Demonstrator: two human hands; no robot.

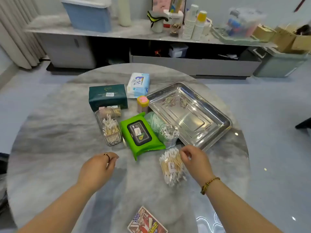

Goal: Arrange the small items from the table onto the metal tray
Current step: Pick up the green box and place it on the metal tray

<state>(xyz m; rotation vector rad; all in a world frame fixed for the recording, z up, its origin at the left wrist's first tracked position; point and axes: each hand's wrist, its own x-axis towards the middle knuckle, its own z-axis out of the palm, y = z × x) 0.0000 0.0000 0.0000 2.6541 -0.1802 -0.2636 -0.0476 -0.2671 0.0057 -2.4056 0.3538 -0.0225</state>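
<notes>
An empty metal tray (190,113) lies at the right of a round marble table (50,148). Left of it sit a green wet-wipe pack (140,133), a clear box of cotton swabs (111,130), a round swab jar (169,134), a pale green roll (152,121), a pink-lidded toothpick holder (142,104), a dark green tissue box (107,96) and a blue-white wipe pack (138,84). A clear bag of cotton swabs (171,165) lies in front. My right hand (196,161) touches the bag's right edge, fingers curled. My left hand (97,169) hovers loosely curled, holding nothing.
A colourful card packet (146,222) lies at the table's near edge. A small box (116,110) sits behind the swab box. Beyond the table stands a long low cabinet (193,64) crowded with cups, boxes and a blue bin.
</notes>
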